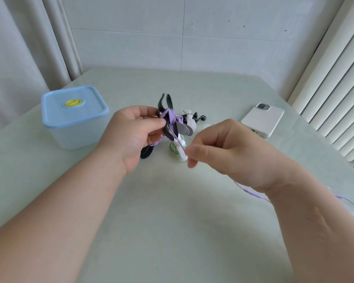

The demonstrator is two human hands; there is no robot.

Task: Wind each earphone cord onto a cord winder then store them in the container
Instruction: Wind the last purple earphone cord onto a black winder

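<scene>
Two bare forearms are reaching over a pale table [172, 221], a loose stretch of purple cord [251, 193] trailing beneath the right wrist. Just beyond, the right hand [229, 152] is pinching the cord's small white end piece [182, 155] between thumb and curled fingers, while the left hand [131, 135] is gripping a black cord winder [168, 103] wrapped in purple turns, both held above the tabletop. Behind them a green wound bundle [173, 149] and a white earphone set [190, 122] are lying together, the lidded blue container [74, 137] sitting well to the left and a white phone [262, 119] lying to the right.
</scene>
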